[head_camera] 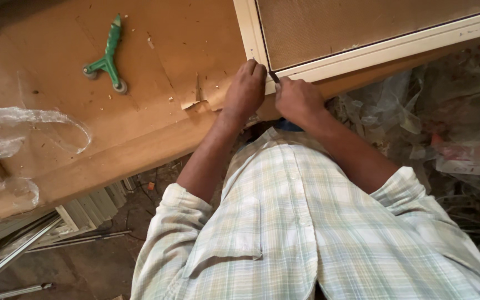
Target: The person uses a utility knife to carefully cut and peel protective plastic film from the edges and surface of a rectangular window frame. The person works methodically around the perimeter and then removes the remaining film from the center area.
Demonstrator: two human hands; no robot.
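A cream-coloured frame (362,53) with a mesh panel (351,25) lies on a brown wooden workbench (112,150), its near corner by the bench's front edge. My left hand (245,89) rests closed on that corner, fingers curled over the frame's edge. My right hand (297,99) sits just beside it, fingers pinched on a thin dark strip (273,76) that runs along the groove at the frame's corner. Both forearms reach up from my pale checked shirt.
A green two-wheeled roller tool (108,55) lies on the bench to the left. Clear plastic film (23,130) hangs at the bench's left end. Metal profiles (40,244) lie on the floor at the lower left; crumpled plastic waste (451,122) is piled at the right.
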